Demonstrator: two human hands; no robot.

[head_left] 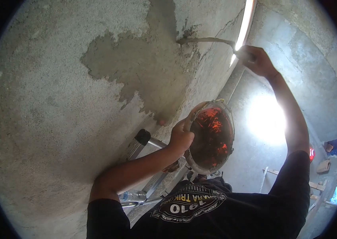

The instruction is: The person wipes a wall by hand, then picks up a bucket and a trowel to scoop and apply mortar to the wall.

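Observation:
My left hand (181,138) grips the near rim of a round bucket (212,137), tilted so that its mouth faces me. Grey mortar smears coat its orange inside, and a thin handle runs along the far rim. Higher up on the right, my right hand (257,61) is closed around the handle of a trowel (210,40). Its blade shows nearly edge-on, with the tip at the wall beside a dark patch. Fresh wet mortar (136,65) covers an irregular area of the rough grey wall (45,107), left of the trowel and above the bucket.
An aluminium ladder (154,184) with a black end cap (142,136) stands against the wall below my left arm. Beside it is a clear plastic bottle (133,196). A bright narrow opening (245,24) runs behind my right hand. Wooden rungs (316,186) show at lower right.

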